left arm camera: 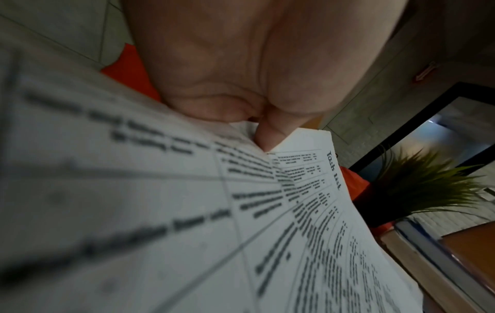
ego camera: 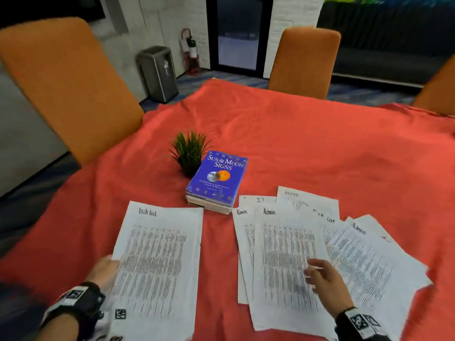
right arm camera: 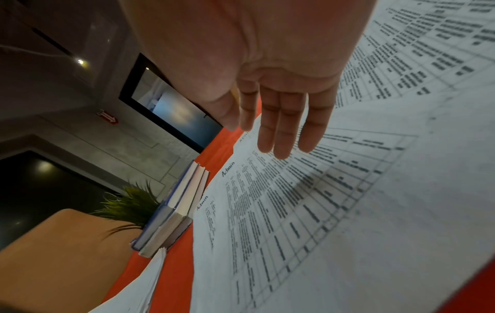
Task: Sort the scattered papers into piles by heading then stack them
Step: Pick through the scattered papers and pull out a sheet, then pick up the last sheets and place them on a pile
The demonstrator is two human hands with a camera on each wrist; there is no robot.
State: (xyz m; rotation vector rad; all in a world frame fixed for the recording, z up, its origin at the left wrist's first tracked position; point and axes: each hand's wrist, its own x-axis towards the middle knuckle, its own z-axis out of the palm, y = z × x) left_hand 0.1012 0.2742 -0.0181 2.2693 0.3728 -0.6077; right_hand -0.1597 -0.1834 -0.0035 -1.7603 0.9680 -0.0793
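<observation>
A printed sheet headed "Task list" [ego camera: 157, 262] lies at the near left of the red tablecloth [ego camera: 320, 143]. My left hand [ego camera: 110, 264] pinches its left edge; in the left wrist view the thumb [left arm camera: 267, 135] presses on the Task list sheet [left arm camera: 187, 211]. To the right is a loose fan of overlapping sheets: a top "Admin" sheet [ego camera: 285, 262], another "Admin" [ego camera: 242, 230] under it, an "IT" sheet [ego camera: 258, 200], a further "Admin" [ego camera: 307, 198], a partly hidden "Task list" [ego camera: 328, 219] and an "Admin" [ego camera: 369, 262]. My right hand [ego camera: 311, 269] hovers open over the top Admin sheet [right arm camera: 294, 211], fingers [right arm camera: 281, 135] straight.
A blue book [ego camera: 218, 178] tops a small stack of books behind the papers, with a small green plant [ego camera: 189, 153] beside it. Orange chairs stand at the left [ego camera: 64, 82] and far side [ego camera: 304, 62]. A metal bin [ego camera: 157, 72] stands on the floor beyond.
</observation>
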